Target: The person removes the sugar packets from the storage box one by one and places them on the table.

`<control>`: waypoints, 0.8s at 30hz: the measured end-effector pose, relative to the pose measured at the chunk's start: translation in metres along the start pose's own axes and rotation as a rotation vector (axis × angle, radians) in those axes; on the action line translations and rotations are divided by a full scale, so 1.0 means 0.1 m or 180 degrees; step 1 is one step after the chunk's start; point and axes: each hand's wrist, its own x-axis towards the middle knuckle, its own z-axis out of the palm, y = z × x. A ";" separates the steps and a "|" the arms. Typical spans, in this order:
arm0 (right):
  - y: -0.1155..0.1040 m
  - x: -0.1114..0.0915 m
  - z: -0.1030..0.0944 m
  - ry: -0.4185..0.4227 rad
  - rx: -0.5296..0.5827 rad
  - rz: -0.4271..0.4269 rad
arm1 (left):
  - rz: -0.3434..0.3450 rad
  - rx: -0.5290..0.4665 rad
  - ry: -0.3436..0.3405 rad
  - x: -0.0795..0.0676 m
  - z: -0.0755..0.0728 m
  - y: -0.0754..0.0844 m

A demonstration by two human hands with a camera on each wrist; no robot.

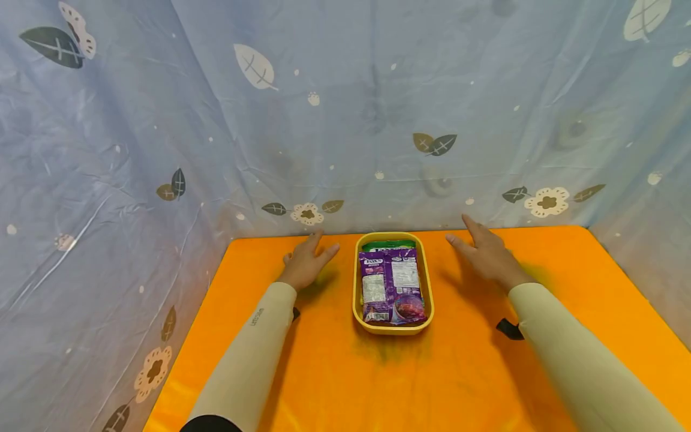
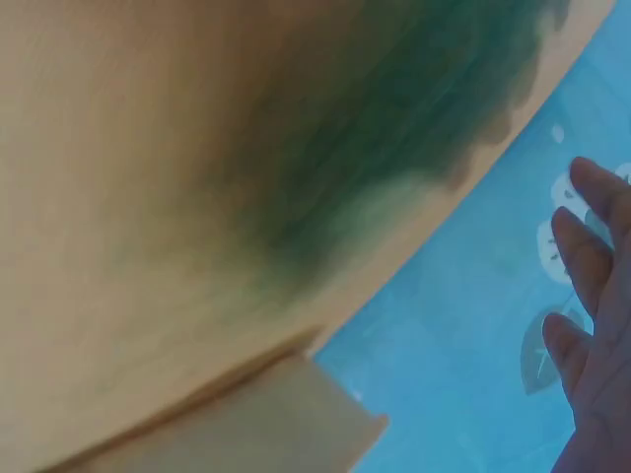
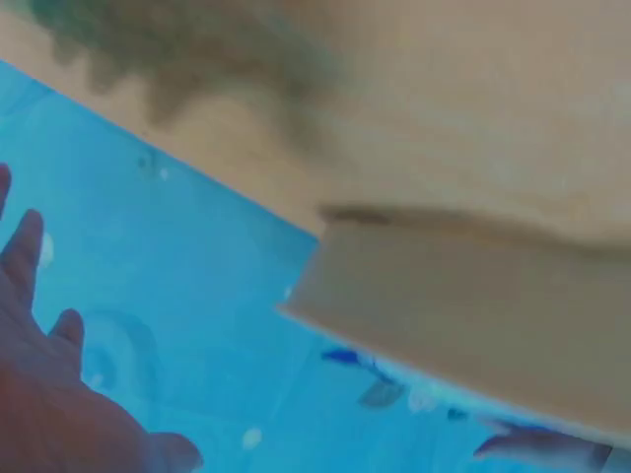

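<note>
A yellow rectangular tray (image 1: 392, 330) stands near the back middle of the table. In it lies a purple printed food packet (image 1: 393, 288), its back with label text and a barcode facing up, over a green packet (image 1: 388, 245) that shows at the far end. To the left of the tray, my left hand (image 1: 306, 264) hovers with fingers spread and holds nothing. On the other side my right hand (image 1: 486, 255) is likewise apart from the tray, its thumb and forefinger extended. The wrist views show the left hand (image 2: 603, 286) and right hand (image 3: 49, 384) with empty, loose fingers.
An orange cloth (image 1: 335, 372) covers the table. Pale blue curtains (image 1: 345, 120) with leaf and flower prints hang along the back and both sides, close behind the tray. Black straps (image 1: 510, 329) show at the wrists, below light sleeves (image 1: 248, 354).
</note>
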 end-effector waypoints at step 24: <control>-0.46 -0.18 0.01 -0.1161 0.3135 -0.0418 | -0.0263 -0.2729 -0.1050 -0.19 0.29 0.43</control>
